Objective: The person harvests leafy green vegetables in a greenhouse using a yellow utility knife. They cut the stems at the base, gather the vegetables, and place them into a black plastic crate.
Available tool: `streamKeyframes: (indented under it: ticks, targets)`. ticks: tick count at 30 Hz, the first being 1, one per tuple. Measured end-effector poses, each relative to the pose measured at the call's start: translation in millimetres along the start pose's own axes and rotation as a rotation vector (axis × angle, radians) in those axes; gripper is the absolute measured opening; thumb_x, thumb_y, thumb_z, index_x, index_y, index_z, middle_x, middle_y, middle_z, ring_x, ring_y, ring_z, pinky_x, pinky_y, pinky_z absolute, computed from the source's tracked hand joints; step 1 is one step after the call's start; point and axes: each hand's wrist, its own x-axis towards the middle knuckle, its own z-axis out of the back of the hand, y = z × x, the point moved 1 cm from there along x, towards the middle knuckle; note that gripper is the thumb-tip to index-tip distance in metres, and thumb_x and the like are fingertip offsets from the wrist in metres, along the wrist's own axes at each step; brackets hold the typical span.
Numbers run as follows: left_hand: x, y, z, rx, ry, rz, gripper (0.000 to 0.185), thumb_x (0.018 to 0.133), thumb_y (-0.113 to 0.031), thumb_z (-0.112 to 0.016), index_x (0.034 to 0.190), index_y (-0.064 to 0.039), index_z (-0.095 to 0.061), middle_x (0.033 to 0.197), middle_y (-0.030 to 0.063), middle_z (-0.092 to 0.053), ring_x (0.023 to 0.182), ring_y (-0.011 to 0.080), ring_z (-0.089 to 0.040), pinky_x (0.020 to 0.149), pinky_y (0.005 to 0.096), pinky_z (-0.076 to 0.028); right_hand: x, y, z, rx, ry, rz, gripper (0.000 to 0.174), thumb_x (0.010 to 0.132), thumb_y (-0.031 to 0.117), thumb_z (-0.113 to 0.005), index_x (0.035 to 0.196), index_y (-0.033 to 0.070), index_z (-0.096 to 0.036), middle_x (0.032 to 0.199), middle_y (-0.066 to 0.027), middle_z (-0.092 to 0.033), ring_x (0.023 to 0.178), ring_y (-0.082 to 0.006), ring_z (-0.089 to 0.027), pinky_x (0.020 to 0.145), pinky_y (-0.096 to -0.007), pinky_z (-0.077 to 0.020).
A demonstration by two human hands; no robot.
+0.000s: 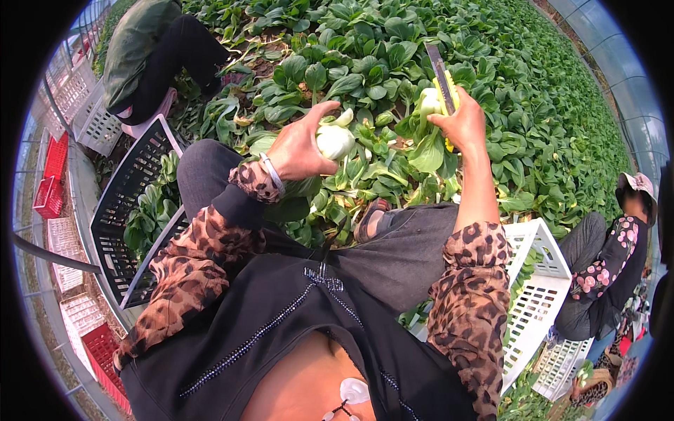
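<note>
In my left hand (303, 144) is a bok choy (335, 142), its pale cut base pointing up between thumb and fingers and its leaves hanging below the palm. My right hand (463, 123) grips a yellow utility knife (446, 94) with its blade pointing up and away from me. A second bok choy (429, 108) hangs leaves-down at the same hand, beside the knife; the exact hold of the fingers on it is partly hidden. Loose leaves (379, 173) lie on the ground between my hands, in front of my sandalled foot (373, 218).
A black crate (113, 226) holding bok choy stands at my left, a white crate (539, 300) at my right. Rows of growing bok choy (547, 105) spread ahead. One co-worker (152, 52) crouches at upper left, another (605, 263) sits at right. Red and white crates line the left side.
</note>
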Motion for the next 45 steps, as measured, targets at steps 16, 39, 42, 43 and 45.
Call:
streamKeyframes:
  ticks: [16,39,42,43,45]
  targets:
    - [57.0,-55.7,-0.8,0.014,0.018,-0.585,0.102,0.050,-0.014,-0.076,0.140,-0.008,-0.027,0.121,0.0164,-0.043,0.111,0.0315,-0.047,0.096,0.0378,-0.040,-20.9,36.1,26.7,1.091,0.123,0.120,0.062,0.059,-0.002,-0.071,0.117,0.005,-0.051,0.091,-0.0021,-0.059,0.066,-0.0069,-0.057,0.053,-0.0192,-0.0484]
    - [49.0,-43.3,11.3,0.555,-0.353,-0.722,0.076,0.057,-0.022,-0.077,0.127,-0.017,-0.049,0.110,0.0105,-0.052,0.090,0.0260,-0.057,0.075,0.0362,-0.043,-13.4,33.1,-14.4,1.074,0.082,0.038,0.055,0.065,0.001,-0.076,0.115,0.002,-0.053,0.092,-0.0057,-0.063,0.063,-0.0080,-0.058,0.049,-0.0202,-0.0498]
    - [44.6,-42.2,13.4,0.352,-0.308,-0.674,0.076,0.057,-0.020,-0.077,0.127,-0.016,-0.049,0.114,0.0106,-0.052,0.095,0.0268,-0.056,0.076,0.0366,-0.043,-11.7,34.0,-14.6,1.125,0.112,0.041,0.052,0.065,0.003,-0.077,0.112,0.002,-0.055,0.087,-0.0034,-0.064,0.061,-0.0073,-0.057,0.050,-0.0198,-0.0493]
    - [44.6,-42.2,13.4,0.293,-0.297,-0.652,0.075,0.057,-0.020,-0.077,0.127,-0.016,-0.049,0.114,0.0106,-0.052,0.096,0.0267,-0.056,0.076,0.0367,-0.043,-11.2,34.5,-14.5,1.167,0.124,0.062,0.052,0.065,0.004,-0.077,0.111,0.002,-0.055,0.086,-0.0029,-0.064,0.060,-0.0071,-0.057,0.049,-0.0198,-0.0491]
    - [43.7,-41.5,13.4,0.400,-0.303,-0.680,0.075,0.058,-0.020,-0.077,0.127,-0.016,-0.048,0.114,0.0108,-0.052,0.097,0.0263,-0.056,0.077,0.0362,-0.043,-12.4,34.8,-15.2,1.089,0.217,-0.043,0.050,0.064,0.006,-0.079,0.108,0.002,-0.057,0.084,-0.0021,-0.064,0.061,-0.0068,-0.058,0.047,-0.0197,-0.0481]
